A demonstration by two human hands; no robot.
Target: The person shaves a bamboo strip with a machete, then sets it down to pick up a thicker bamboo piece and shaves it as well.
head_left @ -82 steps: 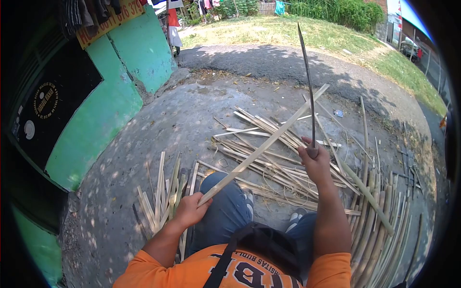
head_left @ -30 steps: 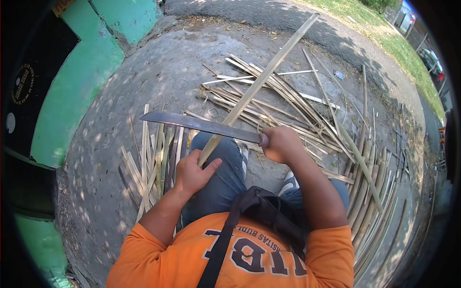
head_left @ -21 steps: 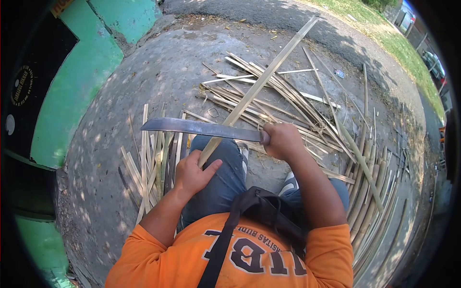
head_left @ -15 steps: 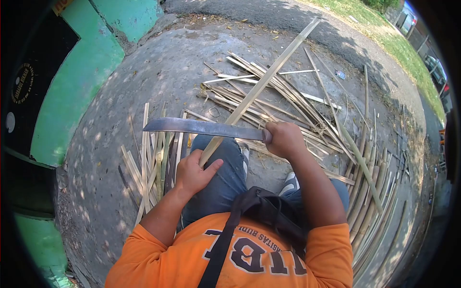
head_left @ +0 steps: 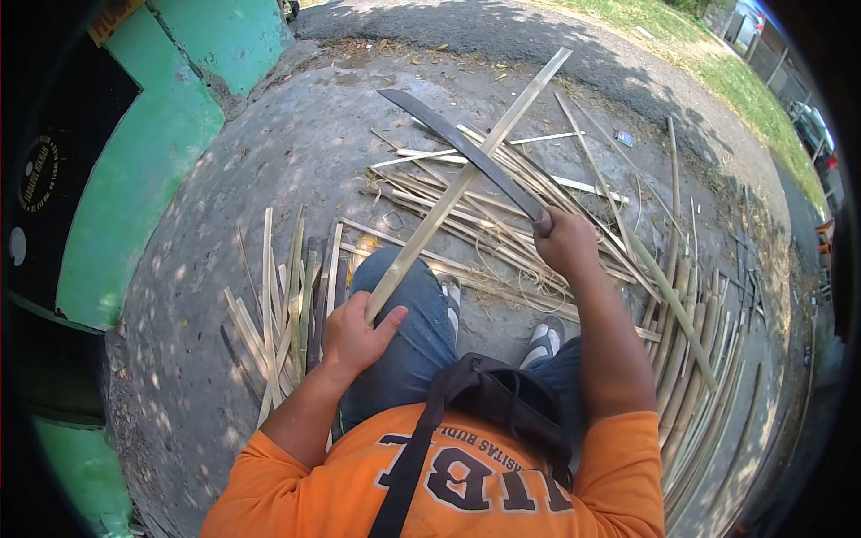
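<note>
My left hand (head_left: 360, 334) grips the lower end of a long pale bamboo strip (head_left: 438, 213) above my left knee. The strip slants up and away to the right. My right hand (head_left: 567, 240) is closed round the handle of a machete (head_left: 475, 154). Its dark blade points up and to the left and crosses the upper half of the strip. Whether the edge touches the strip I cannot tell.
Split bamboo strips (head_left: 430, 193) lie in a loose pile ahead. More strips (head_left: 268, 305) lie by my left leg, with bamboo poles (head_left: 691, 377) at the right. A green wall (head_left: 134, 179) stands at the left.
My right hand has moved slightly right and forward, and the blade has swung from near level across the strip's lower part to farther up it. The strip's far end has shifted slightly left.
</note>
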